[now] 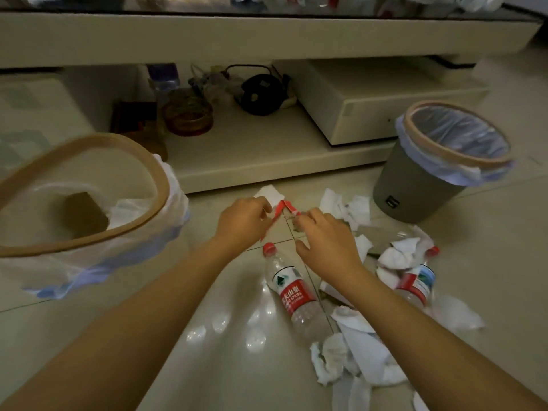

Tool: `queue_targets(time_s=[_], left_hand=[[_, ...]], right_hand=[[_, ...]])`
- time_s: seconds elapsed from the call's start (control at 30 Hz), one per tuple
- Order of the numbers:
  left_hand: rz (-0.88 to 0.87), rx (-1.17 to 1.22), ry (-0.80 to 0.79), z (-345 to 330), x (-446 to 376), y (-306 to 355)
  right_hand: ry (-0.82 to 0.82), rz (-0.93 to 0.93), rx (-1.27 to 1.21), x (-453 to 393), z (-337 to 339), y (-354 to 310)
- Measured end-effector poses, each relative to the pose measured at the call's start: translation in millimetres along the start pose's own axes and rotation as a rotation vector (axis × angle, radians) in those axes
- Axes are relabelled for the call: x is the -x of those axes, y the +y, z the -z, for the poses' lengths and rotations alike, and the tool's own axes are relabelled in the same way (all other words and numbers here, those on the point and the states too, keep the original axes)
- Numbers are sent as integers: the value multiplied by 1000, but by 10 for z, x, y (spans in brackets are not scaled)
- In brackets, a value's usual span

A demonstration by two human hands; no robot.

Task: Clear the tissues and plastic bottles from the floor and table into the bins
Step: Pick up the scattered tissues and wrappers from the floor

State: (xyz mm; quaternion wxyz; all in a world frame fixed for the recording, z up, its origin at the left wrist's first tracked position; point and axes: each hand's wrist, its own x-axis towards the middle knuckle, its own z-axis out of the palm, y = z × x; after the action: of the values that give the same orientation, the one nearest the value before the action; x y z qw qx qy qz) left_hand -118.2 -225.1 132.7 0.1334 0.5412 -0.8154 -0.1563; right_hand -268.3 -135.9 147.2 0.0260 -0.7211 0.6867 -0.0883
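While crumpled tissues (355, 360) lie nearest on the floor (207, 351), a plastic bottle (292, 289) rests just beyond, long axis running near to far, red cap (269, 248) pointing away toward the hands. Left hand (243, 223) and right hand (329, 244) each pinch a small red-and-white scrap (281, 207) between curled fingers. Lined bins stand left (89, 197) and far right (439, 164).

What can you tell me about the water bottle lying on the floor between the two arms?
The water bottle is clear, crinkly plastic with a red cap and a red and white label bearing a green mark. It looks empty and lies on its side on the pale tiled floor, cap pointing away from the person. It sits between the forearms, with torn tissues by its base. Neither hand touches it.
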Motion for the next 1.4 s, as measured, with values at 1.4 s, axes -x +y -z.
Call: queue_targets(time_s=[1.4], left_hand=[[11, 572, -246, -2058, -1386, 524]], right_hand=[[-295, -433, -196, 113, -1304, 1472]])
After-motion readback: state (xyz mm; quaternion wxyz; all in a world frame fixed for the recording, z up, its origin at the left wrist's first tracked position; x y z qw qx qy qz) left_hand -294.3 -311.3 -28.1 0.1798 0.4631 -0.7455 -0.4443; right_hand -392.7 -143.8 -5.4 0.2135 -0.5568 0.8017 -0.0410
